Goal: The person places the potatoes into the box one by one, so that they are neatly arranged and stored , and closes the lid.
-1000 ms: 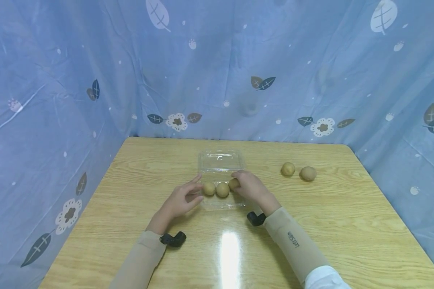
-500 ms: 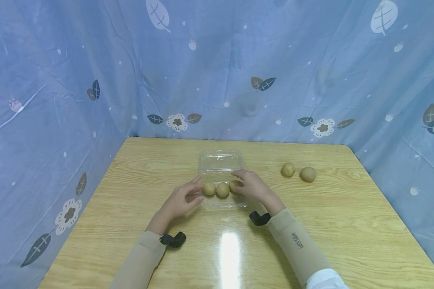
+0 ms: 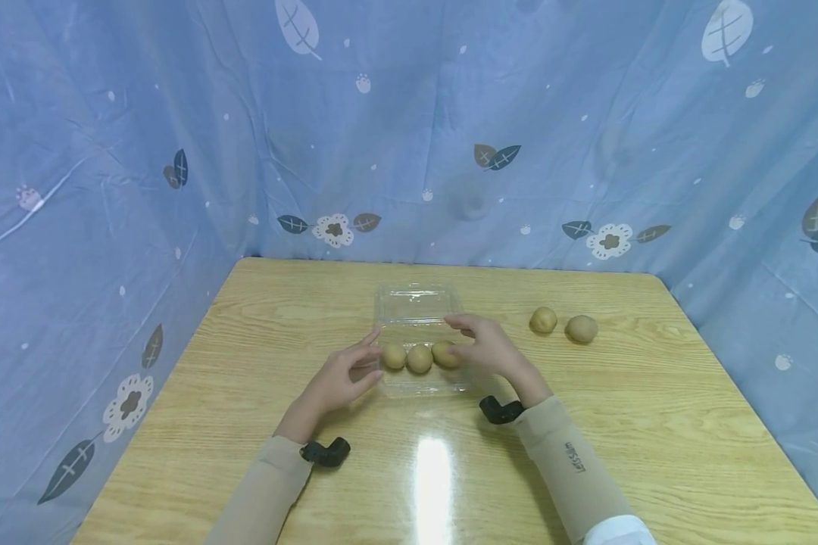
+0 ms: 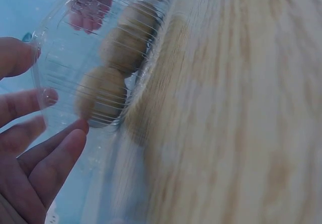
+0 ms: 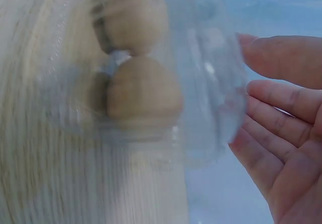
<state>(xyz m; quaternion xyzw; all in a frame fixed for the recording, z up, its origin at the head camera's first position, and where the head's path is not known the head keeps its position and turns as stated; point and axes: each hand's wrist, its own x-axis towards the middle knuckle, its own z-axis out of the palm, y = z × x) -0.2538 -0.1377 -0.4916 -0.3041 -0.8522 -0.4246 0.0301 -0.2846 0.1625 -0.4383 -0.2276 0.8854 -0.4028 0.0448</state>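
From where I stand, the person's left hand (image 3: pixel 338 376) is at the left end of a clear plastic box (image 3: pixel 423 388), fingers spread and slightly bent, with fingertips against the plastic beside the nearest potato. It grips nothing. The right hand (image 3: pixel 491 350) is at the other end, thumb well apart from loosely extended fingers, and it holds nothing either; its thumb sits right by the last potato, though I can't tell whether they touch.

The box rests on the wooden table (image 3: pixel 654 424), its lid (image 3: pixel 416 304) laid back on the far side. Inside, three potatoes line up in a row: a left one (image 3: pixel 394 356), a middle one (image 3: pixel 419 359) and a right one (image 3: pixel 444 353). Farther off to the right, a smooth potato (image 3: pixel 543 320) and a duller potato (image 3: pixel 582 329) lie near each other on the tabletop. A blue curtain (image 3: pixel 409 113) hangs behind.
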